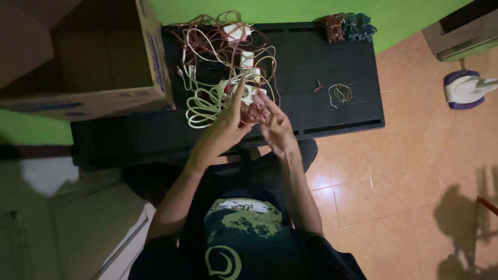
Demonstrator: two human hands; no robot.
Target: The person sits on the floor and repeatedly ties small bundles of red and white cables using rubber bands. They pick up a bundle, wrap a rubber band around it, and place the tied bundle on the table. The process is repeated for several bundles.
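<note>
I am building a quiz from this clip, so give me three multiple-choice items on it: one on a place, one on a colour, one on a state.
1. Where does the cardboard box stand?
A. at the table's left end
B. on the floor tiles
C. at the table's right end

2. What colour is the table?
A. white
B. black
C. red

3. What are the two hands doing?
A. lying flat on the table
B. holding a small reddish bundle between them
C. hanging at the person's sides

Answers:
1. A: the box sits left of the tangle of cables.
2. B: its bare top is black against the green wall.
3. B: the left hand and right hand meet around the reddish bundle.
</note>
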